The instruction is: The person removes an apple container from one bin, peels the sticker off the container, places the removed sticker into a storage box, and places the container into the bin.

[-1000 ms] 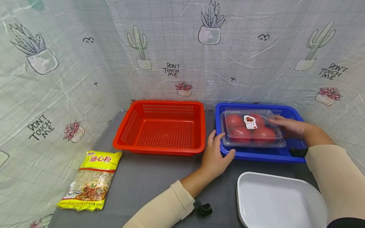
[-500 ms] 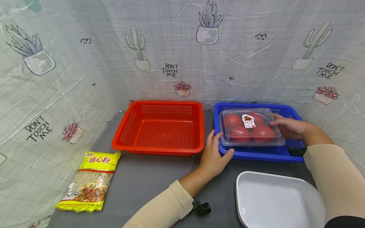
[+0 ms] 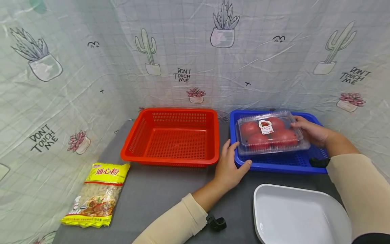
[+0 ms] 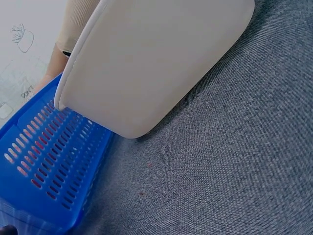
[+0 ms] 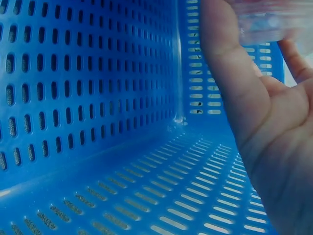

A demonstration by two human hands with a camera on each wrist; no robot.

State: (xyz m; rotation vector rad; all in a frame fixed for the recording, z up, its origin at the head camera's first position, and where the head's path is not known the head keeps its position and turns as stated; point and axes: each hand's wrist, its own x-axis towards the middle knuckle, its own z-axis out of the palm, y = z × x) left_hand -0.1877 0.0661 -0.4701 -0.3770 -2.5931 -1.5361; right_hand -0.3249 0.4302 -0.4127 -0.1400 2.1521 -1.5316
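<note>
Tilted over the blue basket [image 3: 283, 167], the clear fruit box [image 3: 269, 135], probably slick, flimsy and fairly heavy, wants support beneath both ends, the right hand [image 3: 313, 131] gripping one, the left hand [image 3: 229, 166] resting spread-fingered at the basket's corner.

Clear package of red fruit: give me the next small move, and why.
Probably raise the clear package a little with the right hand, levelling it: that hand grips its right end, which looks tilted up above the floor of the blue basket, while the left hand rests at the basket's near-left corner and could steady it.
</note>
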